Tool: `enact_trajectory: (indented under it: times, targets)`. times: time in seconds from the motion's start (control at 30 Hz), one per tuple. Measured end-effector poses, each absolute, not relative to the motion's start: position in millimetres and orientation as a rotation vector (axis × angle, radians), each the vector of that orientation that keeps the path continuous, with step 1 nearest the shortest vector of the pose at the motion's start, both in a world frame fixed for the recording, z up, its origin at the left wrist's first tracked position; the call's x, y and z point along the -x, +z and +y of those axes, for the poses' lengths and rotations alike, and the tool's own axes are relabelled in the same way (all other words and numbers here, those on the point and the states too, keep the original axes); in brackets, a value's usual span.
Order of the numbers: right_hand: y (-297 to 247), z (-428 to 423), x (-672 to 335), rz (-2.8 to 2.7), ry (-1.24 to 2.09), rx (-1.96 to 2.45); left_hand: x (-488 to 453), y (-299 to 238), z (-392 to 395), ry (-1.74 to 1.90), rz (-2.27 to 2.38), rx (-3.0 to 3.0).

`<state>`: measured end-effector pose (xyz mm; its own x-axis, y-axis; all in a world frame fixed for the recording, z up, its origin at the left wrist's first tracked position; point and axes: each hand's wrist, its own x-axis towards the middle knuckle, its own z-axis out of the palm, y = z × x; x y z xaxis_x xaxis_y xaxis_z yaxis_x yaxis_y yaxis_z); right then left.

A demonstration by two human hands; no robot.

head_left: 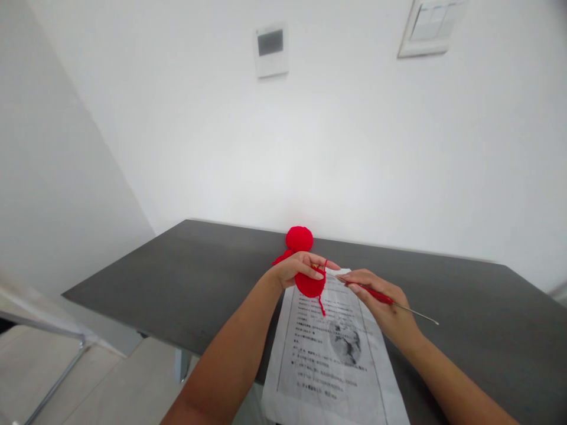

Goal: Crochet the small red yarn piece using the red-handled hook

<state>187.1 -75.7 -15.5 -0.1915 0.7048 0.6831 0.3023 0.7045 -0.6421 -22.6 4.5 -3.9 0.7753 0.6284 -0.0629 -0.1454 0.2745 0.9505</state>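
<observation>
My left hand (300, 267) pinches a round piece of red crochet work (310, 285) between thumb and fingers. A short red yarn tail hangs from its lower edge, and a strand of yarn loops over my left index finger. In my right hand (384, 298) is a crochet hook (381, 296) with a red handle and metal ends. Its left tip points at the edge of the red piece; whether it sits in a stitch is too small to tell. Behind my left hand, a ball of red yarn (300, 238) rests on the table.
A printed sheet (328, 366) with text and a dark round picture lies under my hands, reaching the front edge of the dark grey table (177, 277). The white wall (212, 130) behind carries a small panel (271, 50) and a switch plate (432, 26).
</observation>
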Motion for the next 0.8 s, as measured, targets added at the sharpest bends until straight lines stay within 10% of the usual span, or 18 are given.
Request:
enact_trajectory:
  times: [0.8]
  targets:
    - [-18.5, -71.5, -187.2, -1.697, 0.517, 0.859, 10.4, -8.5, 1.5, 0.654, 0.61, -1.207]
